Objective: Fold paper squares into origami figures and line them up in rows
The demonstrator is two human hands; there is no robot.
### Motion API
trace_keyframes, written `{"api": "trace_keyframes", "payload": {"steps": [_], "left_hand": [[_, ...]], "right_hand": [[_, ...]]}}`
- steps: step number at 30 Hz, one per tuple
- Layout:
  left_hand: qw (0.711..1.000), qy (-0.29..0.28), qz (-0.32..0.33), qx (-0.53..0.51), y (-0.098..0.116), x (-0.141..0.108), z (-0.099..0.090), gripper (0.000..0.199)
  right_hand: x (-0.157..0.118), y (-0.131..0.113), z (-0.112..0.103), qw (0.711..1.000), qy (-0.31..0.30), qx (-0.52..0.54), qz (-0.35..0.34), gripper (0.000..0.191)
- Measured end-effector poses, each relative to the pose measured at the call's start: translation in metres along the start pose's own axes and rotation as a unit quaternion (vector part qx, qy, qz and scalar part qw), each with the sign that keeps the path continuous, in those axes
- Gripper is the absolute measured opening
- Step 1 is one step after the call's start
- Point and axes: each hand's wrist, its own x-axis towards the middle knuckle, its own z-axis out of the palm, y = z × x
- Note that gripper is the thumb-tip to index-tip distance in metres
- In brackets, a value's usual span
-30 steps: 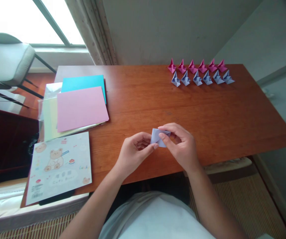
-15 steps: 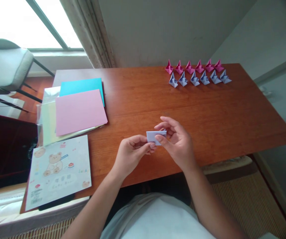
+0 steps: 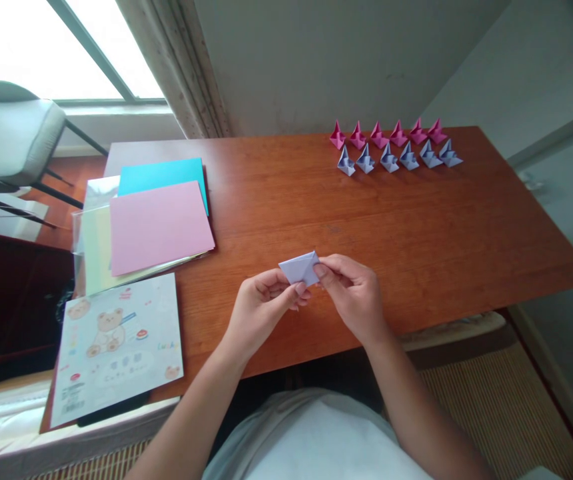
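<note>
A small piece of folded pale-lavender paper point(image 3: 298, 267) is held up between my two hands, above the near part of the wooden table point(image 3: 286, 207). My left hand point(image 3: 261, 303) pinches its lower edge, thumb in front and fingers behind. At its right corner, my right hand point(image 3: 354, 291) grips it between thumb and forefinger. The paper's left end comes to a point, and a diagonal fold line shows on its right side. Fingertips hide parts of its lower and right edges.
Along the far right edge stand a row of pink origami figures point(image 3: 378, 136) and a row of lavender origami figures point(image 3: 389, 160). At left lie pink paper point(image 3: 161, 227), blue paper point(image 3: 161, 175), and a bear-printed sheet point(image 3: 116, 347). A chair point(image 3: 14, 130) stands beyond.
The folded paper has turned from level to tilted and now shows a pointed left end. My right hand's raised fingers have closed onto its right corner. My left hand has barely moved.
</note>
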Motion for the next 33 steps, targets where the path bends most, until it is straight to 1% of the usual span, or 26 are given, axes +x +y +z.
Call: {"api": "trace_keyframes", "payload": {"steps": [5,8,12,15,18,20,23,25,28,30,33], "left_hand": [[1.0,-0.009,-0.012,0.009,-0.002,0.0,-0.002,0.02],[1.0,-0.002,-0.011,0.011,-0.002,0.0,-0.003,0.02],[1.0,-0.018,-0.007,0.02,-0.002,0.0,-0.003,0.021],[0.999,-0.034,-0.009,0.028,-0.003,0.0,-0.001,0.021],[0.999,-0.039,-0.001,0.03,-0.003,0.0,0.001,0.02],[0.999,-0.03,0.018,0.038,-0.003,0.0,0.003,0.02],[0.998,0.004,0.046,0.052,-0.002,0.0,0.005,0.02],[0.997,0.014,0.043,0.06,-0.002,0.0,0.005,0.022],[0.997,0.011,0.026,0.075,-0.003,0.0,0.003,0.026],[0.996,0.011,0.022,0.08,-0.003,0.0,0.001,0.026],[0.997,0.005,0.017,0.077,-0.003,0.0,0.0,0.027]], "right_hand": [[0.001,0.001,-0.003,1.0,-0.005,-0.016,0.001,0.015],[0.002,0.003,-0.003,1.0,-0.002,0.008,0.014,0.014],[0.005,0.0,0.001,0.998,-0.01,0.051,0.025,0.021],[0.008,-0.003,0.006,0.997,0.002,0.068,0.035,0.014],[0.011,-0.004,0.01,0.994,0.02,0.091,0.05,0.011],[0.011,-0.004,0.01,0.994,0.024,0.094,0.059,0.011],[0.011,-0.004,0.009,0.994,0.021,0.081,0.066,0.013],[0.012,-0.006,0.007,0.994,0.014,0.075,0.075,0.014],[0.013,-0.009,0.005,0.994,-0.002,0.066,0.083,0.017],[0.014,-0.01,0.005,0.996,-0.009,0.053,0.077,0.02],[0.015,-0.009,0.005,0.998,-0.004,0.028,0.054,0.022]]}}
